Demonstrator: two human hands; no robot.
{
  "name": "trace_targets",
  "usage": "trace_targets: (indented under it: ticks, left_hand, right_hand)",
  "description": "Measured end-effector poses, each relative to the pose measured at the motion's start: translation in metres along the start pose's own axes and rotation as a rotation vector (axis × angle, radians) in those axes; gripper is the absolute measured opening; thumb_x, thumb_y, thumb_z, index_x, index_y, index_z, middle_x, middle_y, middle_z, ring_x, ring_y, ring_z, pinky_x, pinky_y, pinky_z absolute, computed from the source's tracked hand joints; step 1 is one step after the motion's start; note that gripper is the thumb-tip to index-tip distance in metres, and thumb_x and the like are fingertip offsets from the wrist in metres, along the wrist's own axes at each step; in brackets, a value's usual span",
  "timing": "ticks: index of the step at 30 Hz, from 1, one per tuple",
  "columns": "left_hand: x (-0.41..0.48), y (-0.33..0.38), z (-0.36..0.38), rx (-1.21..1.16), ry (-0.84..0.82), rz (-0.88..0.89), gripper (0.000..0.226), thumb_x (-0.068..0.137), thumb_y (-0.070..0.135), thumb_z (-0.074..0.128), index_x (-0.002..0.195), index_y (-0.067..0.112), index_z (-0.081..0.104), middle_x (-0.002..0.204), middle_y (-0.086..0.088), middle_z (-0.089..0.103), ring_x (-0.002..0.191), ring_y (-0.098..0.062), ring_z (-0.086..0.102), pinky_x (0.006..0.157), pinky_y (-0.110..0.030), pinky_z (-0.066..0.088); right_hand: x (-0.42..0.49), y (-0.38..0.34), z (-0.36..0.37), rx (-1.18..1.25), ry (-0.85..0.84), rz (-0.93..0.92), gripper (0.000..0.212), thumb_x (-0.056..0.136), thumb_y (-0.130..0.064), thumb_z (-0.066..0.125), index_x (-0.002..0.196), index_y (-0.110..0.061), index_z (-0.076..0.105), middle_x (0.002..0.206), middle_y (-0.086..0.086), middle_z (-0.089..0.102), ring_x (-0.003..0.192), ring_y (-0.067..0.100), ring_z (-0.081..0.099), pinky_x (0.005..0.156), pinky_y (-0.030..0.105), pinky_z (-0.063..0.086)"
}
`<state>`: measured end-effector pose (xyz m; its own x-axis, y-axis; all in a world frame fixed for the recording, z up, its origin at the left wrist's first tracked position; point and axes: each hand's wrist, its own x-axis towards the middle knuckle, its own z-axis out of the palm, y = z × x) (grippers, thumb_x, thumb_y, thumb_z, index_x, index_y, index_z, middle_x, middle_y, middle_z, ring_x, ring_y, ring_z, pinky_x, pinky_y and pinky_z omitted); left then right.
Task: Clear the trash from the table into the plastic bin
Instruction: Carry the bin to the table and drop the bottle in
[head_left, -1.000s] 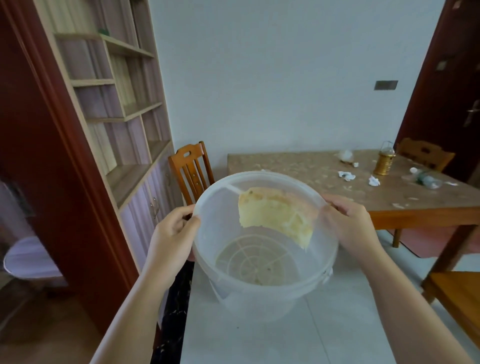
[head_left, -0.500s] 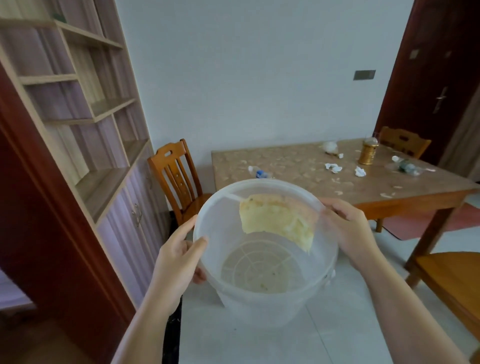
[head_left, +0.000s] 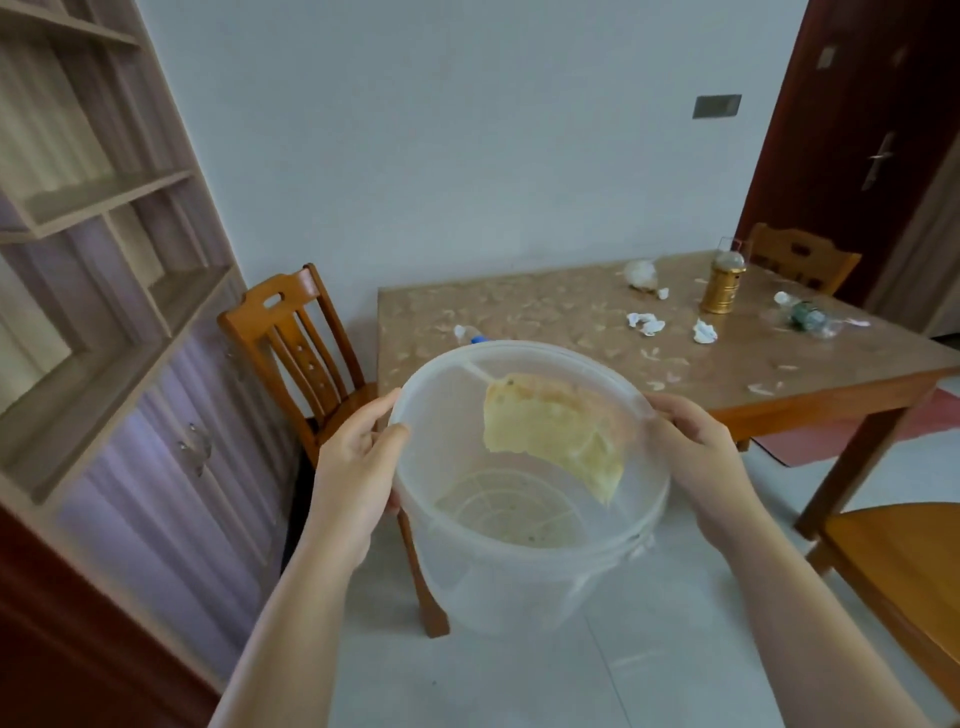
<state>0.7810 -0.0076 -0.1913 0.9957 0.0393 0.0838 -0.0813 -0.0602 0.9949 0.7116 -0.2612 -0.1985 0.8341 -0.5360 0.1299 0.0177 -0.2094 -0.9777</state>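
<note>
I hold a clear plastic bin (head_left: 498, 577) in front of me above the floor. My left hand (head_left: 358, 467) grips its left rim and my right hand (head_left: 696, 462) grips its right rim. A yellowish patch (head_left: 550, 431) shows on the bin's far inner wall. Beyond the bin stands the wooden table (head_left: 550, 312). On it lie crumpled white paper scraps (head_left: 647, 323), a white wad (head_left: 640, 274), a small bottle with a blue cap (head_left: 470, 335) partly hidden by the bin's rim, and a crushed plastic bottle (head_left: 805, 314).
A gold lantern (head_left: 723, 280) stands on the table. Wooden chairs sit at the table's left end (head_left: 291, 338), behind it (head_left: 800, 260) and at my right (head_left: 904, 561). Shelving and cabinets (head_left: 119, 322) line the left wall. A dark door (head_left: 862, 130) is at the far right.
The view has swung right and closer to the table, so it looks larger. The small blue-capped bottle came into sight. Both hands keep hold of the bin.
</note>
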Motion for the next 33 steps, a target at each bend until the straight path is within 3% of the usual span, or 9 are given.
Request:
trace_targets:
  ticks: [4,8,11,15,20,24,27,30,33]
  left_hand:
    - [0.043,-0.007,0.045,-0.045,0.016,0.023,0.032,0.088,0.018,0.056,0.115,0.034,0.063,0.094,0.029,0.061,0.074,0.016,0.059,0.047,-0.007,0.044]
    - [0.08,-0.021,0.072,-0.033,-0.002,0.009,0.034,0.087,0.019,0.057,0.11,0.043,0.063,0.104,0.026,0.06,0.092,0.003,0.059,0.059,-0.011,0.049]
    - [0.109,-0.029,0.073,-0.008,0.027,0.001,0.033,0.087,0.017,0.056,0.105,0.044,0.065,0.108,0.017,0.064,0.096,-0.006,0.062,0.073,-0.028,0.055]
    - [0.155,-0.035,0.063,-0.014,0.072,0.023,0.037,0.086,0.014,0.055,0.092,0.048,0.067,0.096,0.029,0.065,0.089,0.008,0.061,0.06,-0.012,0.051]
    - [0.227,-0.045,0.047,-0.037,0.088,0.033,0.033,0.088,0.012,0.055,0.1,0.042,0.065,0.083,0.034,0.066,0.08,0.015,0.059,0.052,-0.009,0.048]
    - [0.293,-0.047,0.026,-0.052,0.089,0.054,0.032,0.088,0.014,0.056,0.112,0.034,0.063,0.096,0.027,0.06,0.078,0.019,0.057,0.05,-0.005,0.045]
    - [0.34,-0.045,0.004,-0.02,0.084,0.065,0.031,0.089,0.015,0.056,0.107,0.041,0.061,0.081,0.035,0.063,0.075,0.024,0.054,0.046,-0.003,0.042]
    - [0.382,-0.045,-0.017,0.027,0.055,0.088,0.035,0.09,0.012,0.054,0.104,0.044,0.058,0.075,0.044,0.06,0.074,0.02,0.057,0.048,-0.005,0.044]
    - [0.415,-0.05,-0.032,0.065,0.047,0.093,0.037,0.089,0.013,0.054,0.105,0.046,0.057,0.078,0.037,0.064,0.074,0.009,0.062,0.051,-0.009,0.047]
  right_hand:
    - [0.055,0.013,-0.014,-0.043,-0.009,-0.007,0.029,0.082,-0.017,0.05,0.097,-0.037,0.064,0.082,-0.015,0.067,0.069,-0.008,0.06,0.061,0.021,0.046]
    - [0.105,0.021,-0.013,-0.068,-0.008,-0.026,0.031,0.083,-0.015,0.049,0.089,-0.043,0.061,0.08,-0.016,0.064,0.064,-0.011,0.057,0.059,0.018,0.046]
    - [0.136,0.026,0.004,-0.062,-0.035,-0.03,0.033,0.082,-0.017,0.05,0.084,-0.048,0.062,0.074,-0.017,0.065,0.065,-0.01,0.058,0.056,0.012,0.047]
    - [0.179,0.035,0.043,-0.084,-0.09,-0.041,0.029,0.083,-0.016,0.051,0.095,-0.04,0.063,0.083,-0.009,0.067,0.074,0.003,0.062,0.066,0.025,0.051]
    - [0.23,0.043,0.105,-0.1,-0.103,-0.056,0.028,0.084,-0.015,0.051,0.106,-0.031,0.06,0.083,-0.011,0.064,0.068,-0.003,0.06,0.062,0.021,0.046]
    - [0.276,0.039,0.164,-0.112,-0.072,-0.054,0.029,0.086,-0.016,0.05,0.109,-0.03,0.06,0.082,-0.011,0.063,0.068,0.0,0.058,0.061,0.022,0.046]
    - [0.308,0.033,0.213,-0.13,-0.077,-0.063,0.031,0.087,-0.017,0.048,0.114,-0.028,0.059,0.081,-0.013,0.061,0.068,-0.001,0.059,0.061,0.022,0.045]
    - [0.332,0.034,0.257,-0.151,-0.094,-0.072,0.033,0.087,-0.018,0.048,0.118,-0.026,0.057,0.08,-0.008,0.062,0.072,0.004,0.059,0.061,0.022,0.046]
    - [0.347,0.04,0.287,-0.154,-0.103,-0.055,0.033,0.086,-0.02,0.049,0.118,-0.027,0.056,0.08,-0.004,0.063,0.073,0.007,0.06,0.06,0.021,0.046]
